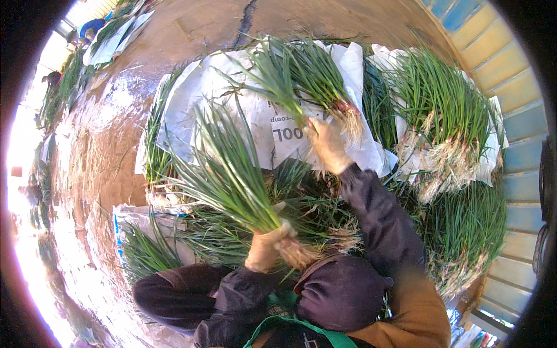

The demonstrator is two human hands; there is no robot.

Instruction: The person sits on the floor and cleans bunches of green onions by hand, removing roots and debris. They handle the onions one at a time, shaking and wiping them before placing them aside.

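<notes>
My left hand (267, 248) is closed around the lower stems of a thick bunch of green onions (237, 187), whose pale roots hang towards my lap. My right hand (324, 141), arm stretched forward, grips a smaller bunch of green onions (280, 78) near its root end, over a white woven plastic sack (217, 91) that bears printing. Beside that hand, another bundle (322, 74) with reddish bases and pale roots lies on the sack. Loose green onions (300, 204) lie between my hands and under them.
To the right, large bundles of green onions (439, 95) lie on white sacks, with more (465, 230) below them near a yellow and blue wall (518, 130). A narrow bundle (159, 143) lies left of the sack. People and further piles are at the far left on the brown floor (109, 165).
</notes>
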